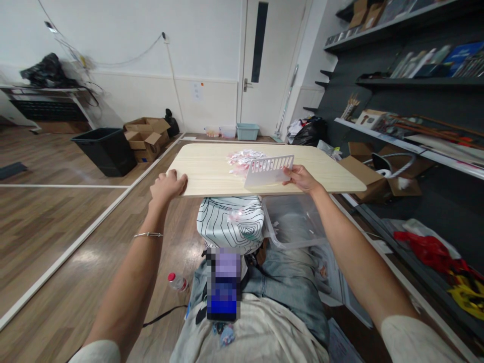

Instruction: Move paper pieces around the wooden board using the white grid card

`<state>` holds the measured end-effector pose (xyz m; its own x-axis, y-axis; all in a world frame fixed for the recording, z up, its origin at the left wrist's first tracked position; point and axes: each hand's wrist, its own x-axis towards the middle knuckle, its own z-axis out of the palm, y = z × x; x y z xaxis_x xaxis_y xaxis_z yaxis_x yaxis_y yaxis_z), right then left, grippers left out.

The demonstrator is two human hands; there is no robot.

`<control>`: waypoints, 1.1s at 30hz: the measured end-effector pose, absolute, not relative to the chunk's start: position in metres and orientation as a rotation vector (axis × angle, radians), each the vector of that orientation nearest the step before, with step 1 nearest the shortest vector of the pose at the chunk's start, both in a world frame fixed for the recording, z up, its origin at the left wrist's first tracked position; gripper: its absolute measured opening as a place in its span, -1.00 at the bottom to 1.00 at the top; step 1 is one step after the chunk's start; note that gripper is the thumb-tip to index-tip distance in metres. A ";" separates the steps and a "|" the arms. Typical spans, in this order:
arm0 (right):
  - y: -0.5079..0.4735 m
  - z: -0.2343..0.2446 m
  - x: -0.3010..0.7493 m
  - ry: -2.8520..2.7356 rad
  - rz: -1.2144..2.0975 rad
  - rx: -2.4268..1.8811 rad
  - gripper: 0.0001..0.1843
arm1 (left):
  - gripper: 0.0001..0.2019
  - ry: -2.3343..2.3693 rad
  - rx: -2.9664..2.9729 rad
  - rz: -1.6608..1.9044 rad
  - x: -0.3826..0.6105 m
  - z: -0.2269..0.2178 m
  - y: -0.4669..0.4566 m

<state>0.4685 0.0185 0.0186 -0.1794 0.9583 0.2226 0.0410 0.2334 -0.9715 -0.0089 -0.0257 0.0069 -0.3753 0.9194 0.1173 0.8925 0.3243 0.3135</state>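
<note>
My right hand (299, 179) pinches the right end of a white translucent plastic plate with a row of slots, like a divider (266, 174). The plate stands tilted on its long edge over the light wooden tabletop (207, 171). Behind it, and partly hidden by it, lies a loose pile of small white and pink pieces (242, 157), too small to name. At the near left corner, my left hand (169, 185) is closed over the tabletop's edge, its fingers bent on top.
Below the tabletop's front edge sit a clear plastic bin (295, 222) and a white patterned bag (230, 224). A red-capped bottle (177, 282) is on the floor. A black bin (104, 151) and cardboard boxes (145, 138) stand left; shelves (408, 80) line the right wall.
</note>
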 end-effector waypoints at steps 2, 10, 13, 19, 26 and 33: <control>0.019 0.018 0.469 -1.508 1.125 -0.990 -0.21 | -0.24 2.489 1.706 0.495 -0.009 0.007 -0.026; 0.023 0.013 0.475 -1.610 1.140 -0.958 -0.24 | -0.22 2.494 1.707 0.475 -0.006 0.009 -0.028; 0.026 0.011 0.479 -1.606 1.166 -0.966 -0.25 | -0.22 2.493 1.703 0.474 -0.007 0.009 -0.027; 0.033 0.004 0.482 -1.325 1.140 -0.808 -0.23 | -0.23 2.497 1.699 0.474 -0.007 0.009 -0.027; 0.034 0.000 0.480 -1.331 1.180 -0.927 -0.24 | -0.25 2.498 1.699 0.476 -0.006 0.010 -0.027; 0.033 0.001 0.477 -1.376 1.156 -0.919 -0.26 | -0.23 2.494 1.698 0.481 -0.005 0.011 -0.028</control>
